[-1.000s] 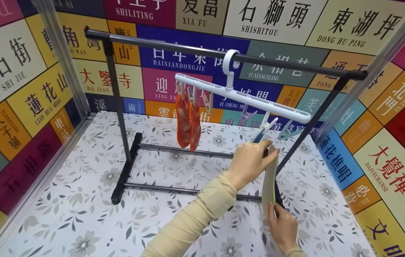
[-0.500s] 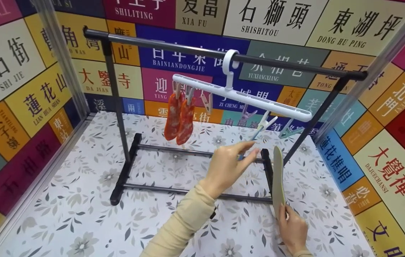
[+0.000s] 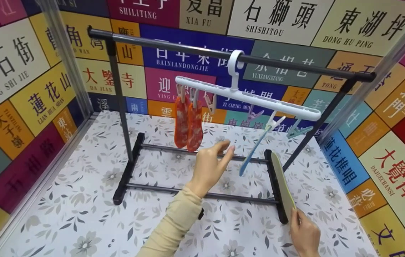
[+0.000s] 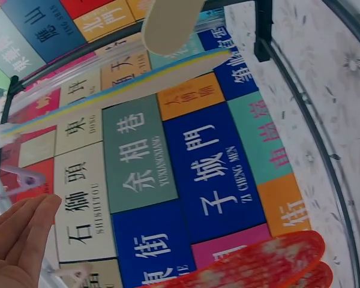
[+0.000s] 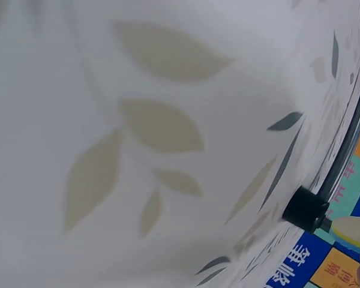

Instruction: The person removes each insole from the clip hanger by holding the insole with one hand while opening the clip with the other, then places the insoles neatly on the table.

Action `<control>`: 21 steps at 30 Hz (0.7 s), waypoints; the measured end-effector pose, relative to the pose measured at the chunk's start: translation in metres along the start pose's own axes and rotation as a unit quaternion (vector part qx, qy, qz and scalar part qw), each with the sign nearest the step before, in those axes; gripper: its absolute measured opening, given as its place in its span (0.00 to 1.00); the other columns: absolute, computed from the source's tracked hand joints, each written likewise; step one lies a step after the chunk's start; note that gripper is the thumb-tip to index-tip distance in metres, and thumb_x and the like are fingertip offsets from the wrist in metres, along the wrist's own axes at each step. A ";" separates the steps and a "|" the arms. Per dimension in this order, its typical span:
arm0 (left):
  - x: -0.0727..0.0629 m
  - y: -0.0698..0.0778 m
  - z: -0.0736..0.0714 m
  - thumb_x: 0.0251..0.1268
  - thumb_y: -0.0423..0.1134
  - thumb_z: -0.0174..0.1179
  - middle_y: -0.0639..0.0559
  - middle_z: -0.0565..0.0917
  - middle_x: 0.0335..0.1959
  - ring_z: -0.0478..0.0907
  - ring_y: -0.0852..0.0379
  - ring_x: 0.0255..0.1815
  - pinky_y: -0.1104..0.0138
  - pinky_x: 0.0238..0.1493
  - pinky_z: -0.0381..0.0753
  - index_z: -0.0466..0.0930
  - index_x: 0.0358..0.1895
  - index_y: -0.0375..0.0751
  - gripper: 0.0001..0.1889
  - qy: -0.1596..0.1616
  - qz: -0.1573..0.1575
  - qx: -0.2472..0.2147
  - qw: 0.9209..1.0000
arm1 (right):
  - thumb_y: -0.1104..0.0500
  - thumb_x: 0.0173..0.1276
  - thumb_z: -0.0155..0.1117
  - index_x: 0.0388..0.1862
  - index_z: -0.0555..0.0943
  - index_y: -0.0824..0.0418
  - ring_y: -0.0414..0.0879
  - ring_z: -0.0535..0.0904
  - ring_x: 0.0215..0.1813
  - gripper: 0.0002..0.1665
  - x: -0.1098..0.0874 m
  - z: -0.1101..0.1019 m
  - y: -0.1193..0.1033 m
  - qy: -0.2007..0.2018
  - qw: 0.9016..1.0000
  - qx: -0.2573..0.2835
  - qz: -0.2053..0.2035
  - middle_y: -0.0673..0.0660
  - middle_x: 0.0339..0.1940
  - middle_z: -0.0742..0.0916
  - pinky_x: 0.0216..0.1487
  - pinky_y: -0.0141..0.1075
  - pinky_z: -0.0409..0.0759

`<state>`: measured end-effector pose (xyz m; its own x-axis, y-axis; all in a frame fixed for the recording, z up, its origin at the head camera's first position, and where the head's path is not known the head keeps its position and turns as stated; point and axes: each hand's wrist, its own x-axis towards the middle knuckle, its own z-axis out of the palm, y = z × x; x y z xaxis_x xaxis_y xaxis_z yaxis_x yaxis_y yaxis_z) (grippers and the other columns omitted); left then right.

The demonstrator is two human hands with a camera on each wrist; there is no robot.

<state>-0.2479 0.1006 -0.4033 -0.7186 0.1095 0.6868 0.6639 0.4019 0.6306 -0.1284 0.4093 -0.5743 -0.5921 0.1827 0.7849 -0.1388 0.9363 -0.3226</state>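
My left hand (image 3: 207, 167) is off to the left of a thin blue-and-cream insole (image 3: 254, 151), fingers loosely bent and holding nothing. That insole hangs edge-on and slanted from a white clip (image 3: 275, 122) on the white hanger (image 3: 252, 97). At the lower right, my right hand (image 3: 305, 232) grips a second pale insole (image 3: 283, 185) by its lower end, upright and edge-on. Two red-orange patterned insoles (image 3: 188, 125) hang from clips at the hanger's left end. In the left wrist view, the clipped insole (image 4: 120, 90) stretches across above the fingers (image 4: 27, 231).
The hanger hooks over the top bar (image 3: 173, 45) of a black rack, whose base (image 3: 202, 194) stands on a flower-patterned tabletop (image 3: 91, 221). Unused pink (image 3: 210, 103), purple (image 3: 254, 113) and green (image 3: 299, 129) clips dangle from the hanger. Colourful lettered walls surround the table.
My left hand has let go of the clipped insole and moved left and down, so the insole hangs freely. The right hand has shifted right and down with its insole. The red-orange insoles have swung slightly.
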 end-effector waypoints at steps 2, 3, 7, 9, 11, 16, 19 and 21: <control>-0.002 -0.007 0.001 0.72 0.45 0.58 0.46 0.89 0.43 0.88 0.55 0.41 0.68 0.46 0.85 0.86 0.48 0.37 0.15 -0.009 -0.012 0.003 1.000 | 0.68 0.59 0.66 0.29 0.83 0.70 0.65 0.77 0.16 0.03 -0.001 -0.003 0.003 0.005 1.000 -0.004 -0.003 0.65 0.14 0.82 0.19 0.58 0.69; -0.003 -0.010 0.002 0.72 0.45 0.58 0.45 0.89 0.43 0.88 0.54 0.41 0.68 0.46 0.85 0.86 0.48 0.37 0.15 -0.012 -0.017 0.002 1.000 | 0.68 0.58 0.66 0.28 0.83 0.70 0.66 0.77 0.17 0.03 -0.002 -0.005 0.005 0.006 1.000 -0.007 -0.002 0.65 0.15 0.82 0.20 0.58 0.69; -0.006 -0.019 0.003 0.72 0.45 0.58 0.45 0.89 0.43 0.89 0.54 0.41 0.66 0.46 0.85 0.86 0.49 0.37 0.15 -0.019 -0.036 0.009 0.999 | 0.67 0.60 0.67 0.28 0.83 0.70 0.67 0.78 0.17 0.05 -0.003 -0.013 0.013 -0.001 1.000 -0.026 0.014 0.68 0.17 0.84 0.20 0.59 0.71; -0.008 -0.022 0.003 0.71 0.45 0.59 0.45 0.89 0.43 0.89 0.54 0.41 0.66 0.46 0.85 0.86 0.49 0.37 0.15 -0.021 -0.044 0.012 0.999 | 0.66 0.61 0.66 0.27 0.83 0.70 0.67 0.78 0.17 0.07 -0.003 -0.017 0.016 -0.008 0.999 -0.037 0.024 0.69 0.17 0.84 0.20 0.58 0.71; -0.009 -0.024 0.003 0.71 0.45 0.59 0.45 0.89 0.43 0.89 0.54 0.41 0.65 0.46 0.85 0.86 0.49 0.37 0.15 -0.022 -0.049 0.013 0.998 | 0.65 0.63 0.66 0.27 0.83 0.70 0.68 0.77 0.17 0.08 -0.003 -0.021 0.020 -0.014 0.998 -0.047 0.034 0.69 0.17 0.84 0.19 0.59 0.71; -0.011 -0.029 0.003 0.71 0.44 0.59 0.43 0.89 0.41 0.89 0.52 0.41 0.65 0.46 0.85 0.86 0.47 0.36 0.15 -0.023 -0.055 0.005 0.998 | 0.64 0.65 0.64 0.30 0.84 0.72 0.69 0.76 0.17 0.10 -0.006 -0.028 0.031 -0.027 0.996 -0.068 0.055 0.71 0.20 0.84 0.19 0.59 0.70; -0.013 -0.032 0.002 0.72 0.45 0.59 0.44 0.89 0.41 0.89 0.53 0.41 0.65 0.46 0.85 0.87 0.47 0.36 0.16 -0.021 -0.058 0.009 0.998 | 0.64 0.65 0.64 0.31 0.83 0.74 0.70 0.75 0.16 0.10 -0.009 -0.030 0.040 -0.025 0.995 -0.077 0.054 0.72 0.21 0.84 0.19 0.60 0.69; -0.013 -0.034 0.001 0.72 0.46 0.58 0.45 0.90 0.41 0.89 0.54 0.41 0.65 0.46 0.85 0.87 0.47 0.37 0.16 -0.020 -0.060 0.015 0.998 | 0.65 0.65 0.64 0.31 0.83 0.74 0.70 0.74 0.15 0.10 -0.012 -0.031 0.046 -0.026 0.994 -0.085 0.056 0.72 0.20 0.83 0.17 0.59 0.67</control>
<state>-0.2614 0.0864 -0.4337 -0.8003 0.0948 0.5920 0.5670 0.4407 0.6959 -0.1036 0.4599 -0.5820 -0.6375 0.2778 0.7186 0.0640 0.9486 -0.3099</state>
